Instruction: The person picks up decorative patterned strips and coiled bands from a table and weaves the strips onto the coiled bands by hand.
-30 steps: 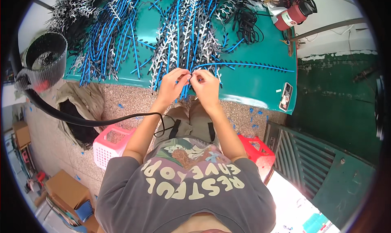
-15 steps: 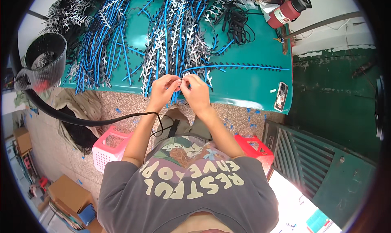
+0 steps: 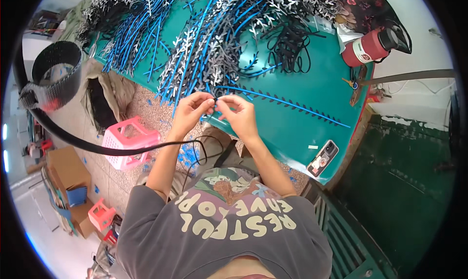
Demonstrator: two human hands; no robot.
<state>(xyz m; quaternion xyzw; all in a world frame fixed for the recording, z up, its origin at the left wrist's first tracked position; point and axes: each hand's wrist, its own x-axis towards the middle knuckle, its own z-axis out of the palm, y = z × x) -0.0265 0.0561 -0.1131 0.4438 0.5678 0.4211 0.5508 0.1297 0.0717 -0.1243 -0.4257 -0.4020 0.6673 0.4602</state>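
At the lower middle of the frame the person's grey printed shirt (image 3: 229, 225) fills the view, with both forearms running up from it to the centre. There the left hand (image 3: 191, 111) and the right hand (image 3: 240, 115) meet fingertip to fingertip, both pinched shut on the near end of a long blue strip (image 3: 282, 102) edged with small dark teeth; the strip runs from the fingers toward the right across the teal worktop (image 3: 302, 84), lying flat on it. Just right of the hands, near the worktop's lower right edge, lies a phone (image 3: 322, 158), well apart from the strip. Left of the arms a pink basket (image 3: 127, 141) stands on the speckled floor, crossed by a black cable (image 3: 112, 150). Farther up, a heap of blue and grey toothed strips (image 3: 204, 40) covers the upper middle of the worktop, and a red flask (image 3: 366, 47) lies at the upper right.
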